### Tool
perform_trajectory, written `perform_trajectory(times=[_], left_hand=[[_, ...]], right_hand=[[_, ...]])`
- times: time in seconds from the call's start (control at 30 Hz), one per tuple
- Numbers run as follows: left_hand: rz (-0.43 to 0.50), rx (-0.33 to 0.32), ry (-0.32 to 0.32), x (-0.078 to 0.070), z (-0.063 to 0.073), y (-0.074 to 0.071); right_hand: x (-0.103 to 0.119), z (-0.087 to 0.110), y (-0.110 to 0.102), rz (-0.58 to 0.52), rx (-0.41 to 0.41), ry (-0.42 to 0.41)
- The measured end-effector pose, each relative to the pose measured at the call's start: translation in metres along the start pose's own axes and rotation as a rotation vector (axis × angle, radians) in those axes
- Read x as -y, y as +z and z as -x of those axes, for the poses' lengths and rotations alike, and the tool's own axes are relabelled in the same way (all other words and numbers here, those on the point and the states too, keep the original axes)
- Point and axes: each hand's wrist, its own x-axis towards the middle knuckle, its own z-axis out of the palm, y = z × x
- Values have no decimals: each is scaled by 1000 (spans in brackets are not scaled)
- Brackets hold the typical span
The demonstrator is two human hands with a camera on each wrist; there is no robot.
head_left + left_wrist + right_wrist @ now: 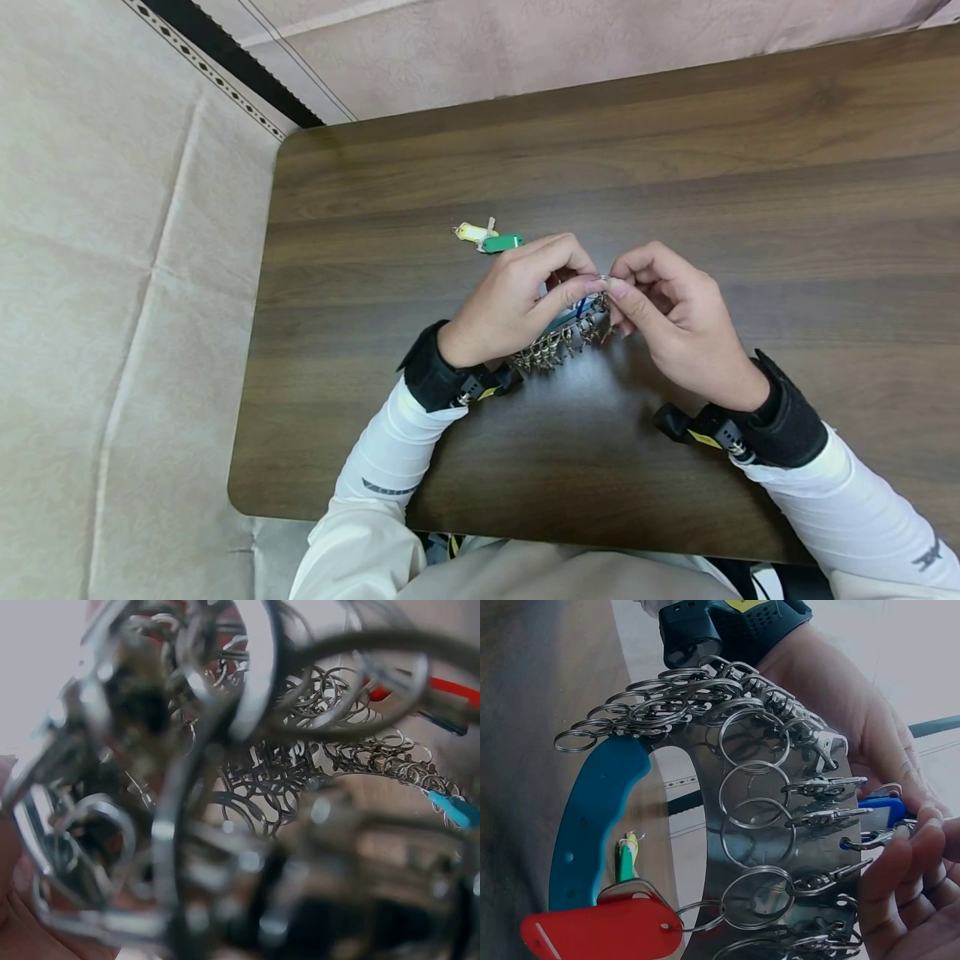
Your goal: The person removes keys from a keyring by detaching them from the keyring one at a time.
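Observation:
A metal key holder plate (772,851) with a blue handle (592,817) carries rows of swivel clasps and split rings along its edge. The left hand (517,292) is on its left side, thumb and index finger pinching a small metal key ring (603,280). Meeting it there, the right hand (675,321) pinches the same ring with thumb and fingers. Beside the fingertips hangs a blue key tag (885,812), near a swivel clasp (874,840) at the plate's edge. A red key tag (604,930) hangs from another ring. Blurred clasps (225,862) fill the left wrist view.
A yellow key tag (472,232) and a green key tag (502,243) lie on the wooden table (375,292), just beyond the left hand. The table's left edge borders a pale, cloth-like surface (112,292).

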Motion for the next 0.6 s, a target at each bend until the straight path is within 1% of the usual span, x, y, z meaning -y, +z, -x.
perform_trajectory(times=[0.23,0.37,0.6], left_hand=[[-1,-1,1,1,0,0],[-6,-3,5,1,0,0],[-9,2,0,1,0,0]], right_hand=[[1,0,0,23,4,-4],[1,0,0,17,3,-2],[1,0,-1,58,16,14]])
